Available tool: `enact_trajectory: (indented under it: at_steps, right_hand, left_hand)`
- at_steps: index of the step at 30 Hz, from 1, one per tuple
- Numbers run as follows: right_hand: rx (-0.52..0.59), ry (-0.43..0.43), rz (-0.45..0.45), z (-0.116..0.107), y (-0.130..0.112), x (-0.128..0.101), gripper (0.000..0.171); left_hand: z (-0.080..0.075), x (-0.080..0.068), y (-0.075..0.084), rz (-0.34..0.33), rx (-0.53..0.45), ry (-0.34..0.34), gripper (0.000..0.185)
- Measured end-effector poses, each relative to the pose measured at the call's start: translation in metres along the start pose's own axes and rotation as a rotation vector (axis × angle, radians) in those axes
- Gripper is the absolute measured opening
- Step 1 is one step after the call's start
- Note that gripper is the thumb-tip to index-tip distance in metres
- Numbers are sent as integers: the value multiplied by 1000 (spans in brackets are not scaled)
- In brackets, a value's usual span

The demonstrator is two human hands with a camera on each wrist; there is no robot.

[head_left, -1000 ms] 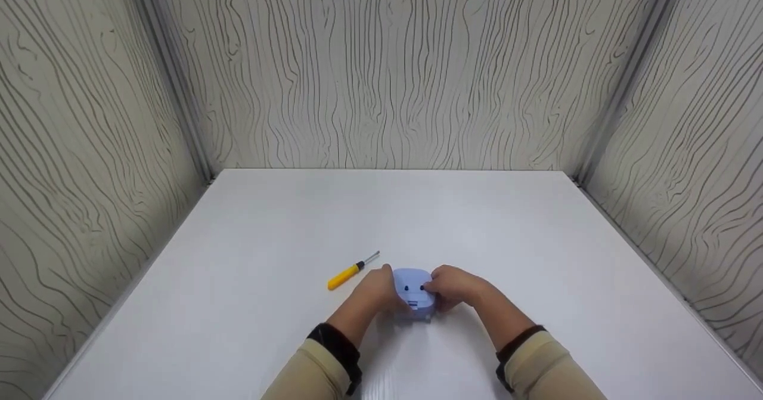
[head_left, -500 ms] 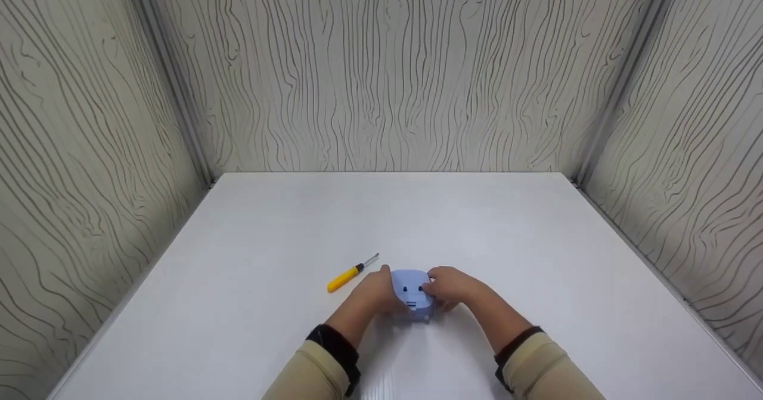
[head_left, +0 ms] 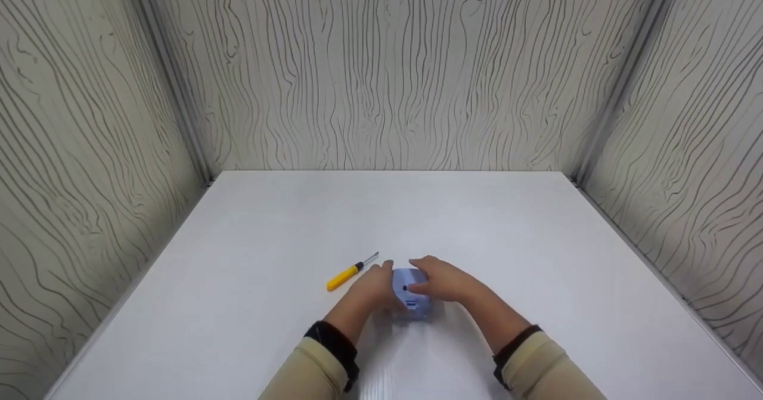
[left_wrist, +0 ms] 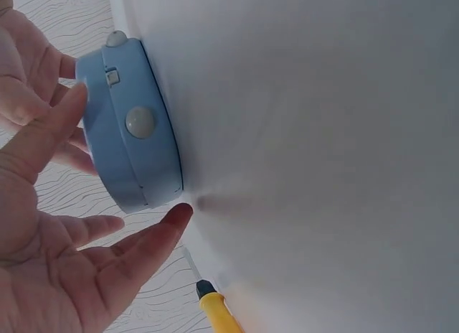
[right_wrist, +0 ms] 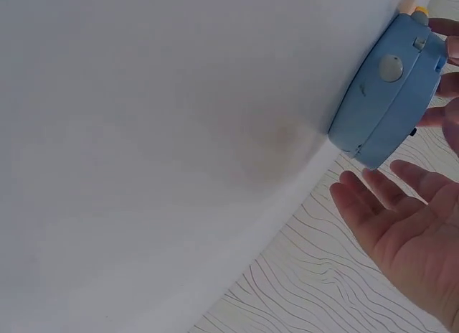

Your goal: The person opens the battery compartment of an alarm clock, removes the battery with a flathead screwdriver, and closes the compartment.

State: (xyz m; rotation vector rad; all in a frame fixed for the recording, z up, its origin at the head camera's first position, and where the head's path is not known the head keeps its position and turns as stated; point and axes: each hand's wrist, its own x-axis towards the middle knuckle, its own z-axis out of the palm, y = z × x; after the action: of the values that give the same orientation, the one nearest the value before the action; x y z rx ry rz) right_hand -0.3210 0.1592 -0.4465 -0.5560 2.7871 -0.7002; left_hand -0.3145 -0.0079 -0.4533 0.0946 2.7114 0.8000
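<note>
A light-blue alarm clock with rounded corners lies on its front near the middle of the white table, its back facing up. One black knob shows on that back. Two round grey feet and a small latch show on its near side in the left wrist view. My left hand holds the clock along its left side, thumb at the upper edge. Over the right part hovers my right hand, fingers spread, its thumb overlapping where the other knob sits. Its palm faces the clock.
To the left of the left hand lies a screwdriver with a yellow handle and a metal shaft pointing away to the right. The white table is bounded by wood-patterned panels at the back and both sides.
My right hand has moved up and left over the clock, its fingers spreading away from the right-hand knob, which is now covered. The left hand stays at the clock's left side.
</note>
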Motion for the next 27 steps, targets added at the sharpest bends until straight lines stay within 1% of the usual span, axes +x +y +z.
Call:
enact_trajectory:
  at_steps: [3, 5, 9, 15, 18, 23, 27]
  right_hand:
    - [-25, -8, -66, 1, -1, 0, 70]
    - [-54, -17, -87, 1, -2, -1, 71]
    - [-109, -12, -112, 2, -4, -1, 69]
    - [-181, 31, -152, 3, -5, 0, 66]
    - [-219, 32, -132, 3, -9, 1, 65]
    - [-285, 23, -87, 1, -17, 2, 64]
    - [-340, 8, -65, 0, -22, 5, 59]
  left_hand:
    - [-2, -1, 0, 48, 35, 5, 94]
    - [-3, -2, 0, 73, 53, 6, 89]
    - [-4, -3, 0, 86, 67, 1, 79]
    - [-3, -1, -1, 71, 93, 3, 71]
    - [-2, 0, -1, 51, 83, -2, 70]
    - [-1, 1, -1, 15, 39, -5, 70]
    - [0, 1, -2, 7, 10, -7, 64]
